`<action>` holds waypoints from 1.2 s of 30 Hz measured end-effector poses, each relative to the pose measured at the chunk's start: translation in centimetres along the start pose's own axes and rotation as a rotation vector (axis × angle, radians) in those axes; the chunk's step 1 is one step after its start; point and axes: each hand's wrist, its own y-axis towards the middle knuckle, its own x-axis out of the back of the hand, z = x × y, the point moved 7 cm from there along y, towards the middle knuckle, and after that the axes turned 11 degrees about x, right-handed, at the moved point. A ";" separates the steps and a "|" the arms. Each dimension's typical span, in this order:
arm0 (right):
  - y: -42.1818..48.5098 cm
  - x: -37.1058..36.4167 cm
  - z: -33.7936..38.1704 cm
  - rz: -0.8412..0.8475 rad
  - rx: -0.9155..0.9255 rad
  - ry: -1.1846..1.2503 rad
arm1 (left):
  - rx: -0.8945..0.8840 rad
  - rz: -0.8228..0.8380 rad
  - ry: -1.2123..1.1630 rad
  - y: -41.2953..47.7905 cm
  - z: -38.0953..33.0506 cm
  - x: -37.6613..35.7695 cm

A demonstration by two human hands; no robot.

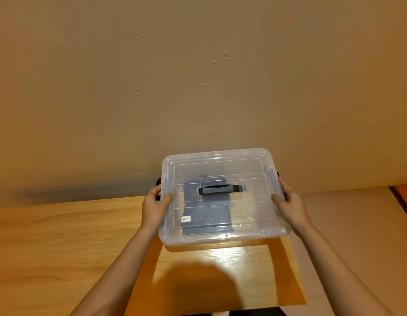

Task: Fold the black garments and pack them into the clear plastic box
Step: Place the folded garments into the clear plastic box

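Pale wooden table [49, 247] and a bare tan wall [198, 76] are all that surround our grip. The left hand [155, 207] and the right hand [289, 204] clasp the 2 short ends of the clear plastic box [223, 238], each thumb laid on top of the lid [255, 169] and the fingers curled round the edge below it.

Midway between our thumbs the dark handle [218, 189] lies flat on the lid. Beneath it, seen through the plastic, a black garment [207, 215] lies folded inside the box, nearer the left hand than the right. We see 1 dark block and cannot tell whether it is more than 1 piece. A small sticker [185, 218] sits just inward of the left wrist.

Just past our fingertips are the left latch [158, 181] and the right latch [277, 174], both black. We cannot tell whether they are snapped down, nor whether the box rests on the table or is raised off it.

We judge the box stiff, smooth and light with so little cloth in it. Slick walls could slip or flex, so the lip at both ends is the sound hold, and the handle only if the latches are fast. Kept level, the soft garment should not slide
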 end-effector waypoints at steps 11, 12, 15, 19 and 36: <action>-5.6 0.7 -1.0 0.031 0.008 0.000 | 0.032 -0.048 -0.009 -6.5 3.5 1.2; -6.1 0.8 -1.0 0.037 0.015 -0.005 | 0.034 -0.054 -0.008 -7.3 3.9 1.3; -7.3 1.0 -1.3 0.047 0.031 -0.030 | 0.042 -0.057 -0.021 -8.9 4.7 1.3; -9.0 1.0 -1.6 0.041 0.039 -0.076 | 0.018 -0.048 -0.004 -10.2 4.9 0.9; -9.0 1.1 -2.3 -0.122 -0.035 -0.272 | 0.042 -0.323 0.446 -10.0 4.9 1.4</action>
